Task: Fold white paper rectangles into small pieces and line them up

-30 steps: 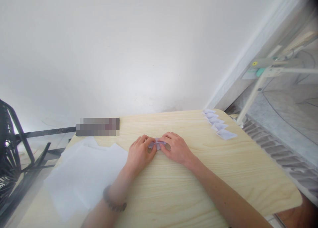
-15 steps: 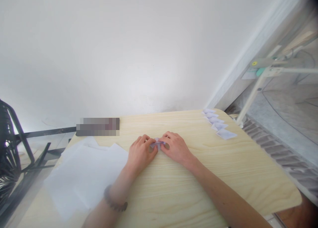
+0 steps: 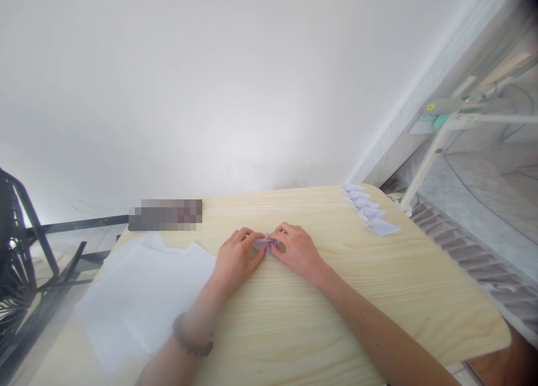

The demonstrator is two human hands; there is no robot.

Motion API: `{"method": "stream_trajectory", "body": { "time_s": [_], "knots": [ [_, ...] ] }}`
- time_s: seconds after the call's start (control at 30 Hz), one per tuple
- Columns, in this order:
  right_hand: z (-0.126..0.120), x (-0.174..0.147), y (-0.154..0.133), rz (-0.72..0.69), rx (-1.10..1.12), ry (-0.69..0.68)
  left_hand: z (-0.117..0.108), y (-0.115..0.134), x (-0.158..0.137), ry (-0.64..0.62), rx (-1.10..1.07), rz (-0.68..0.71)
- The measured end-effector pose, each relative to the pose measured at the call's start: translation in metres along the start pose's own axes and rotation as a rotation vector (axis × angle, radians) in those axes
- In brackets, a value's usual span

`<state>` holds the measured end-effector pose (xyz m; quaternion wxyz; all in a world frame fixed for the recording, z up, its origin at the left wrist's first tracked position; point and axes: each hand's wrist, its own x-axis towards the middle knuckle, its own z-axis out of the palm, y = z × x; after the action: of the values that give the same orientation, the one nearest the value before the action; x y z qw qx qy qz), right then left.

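A pale wall (image 3: 252, 94) rises behind a light wood-grain bench (image 3: 294, 330) with rounded corners. Near the bench's middle, a small folded white paper piece (image 3: 266, 242) is pinched from both sides: the left hand (image 3: 236, 257) grips its left part between thumb and fingers, the right hand (image 3: 298, 251) its right part. How its folds run is too small to tell. A dark beaded bracelet (image 3: 185, 342) circles the left wrist. Left of that hand lie overlapping white paper sheets (image 3: 147, 285); beyond them, at the far left edge, sits a dark object (image 3: 166, 215) blurred by pixels. Five folded paper shapes (image 3: 365, 204) form a slanting row at the far right corner.
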<state>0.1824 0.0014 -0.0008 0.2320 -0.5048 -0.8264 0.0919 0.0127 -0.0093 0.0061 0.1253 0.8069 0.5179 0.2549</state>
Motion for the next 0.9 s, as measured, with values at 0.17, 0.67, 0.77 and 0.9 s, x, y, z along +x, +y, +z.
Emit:
{"method": "stream_trajectory", "body": {
  "time_s": [0.17, 0.67, 0.77, 0.9],
  "knots": [
    [-0.003, 0.0, 0.004, 0.025, 0.026, 0.018, -0.006, -0.016, 0.0, -0.055, -0.191, 0.027],
    [-0.021, -0.002, 0.035, -0.194, 0.317, -0.01, -0.01, -0.023, -0.001, 0.025, -0.394, -0.058],
    [-0.022, -0.001, 0.034, -0.197, 0.317, 0.027, -0.012, -0.022, -0.002, 0.056, -0.405, -0.135],
    [-0.021, -0.001, 0.032, -0.222, 0.317, 0.022, -0.013, -0.021, -0.002, 0.089, -0.399, -0.147]
  ]
}}
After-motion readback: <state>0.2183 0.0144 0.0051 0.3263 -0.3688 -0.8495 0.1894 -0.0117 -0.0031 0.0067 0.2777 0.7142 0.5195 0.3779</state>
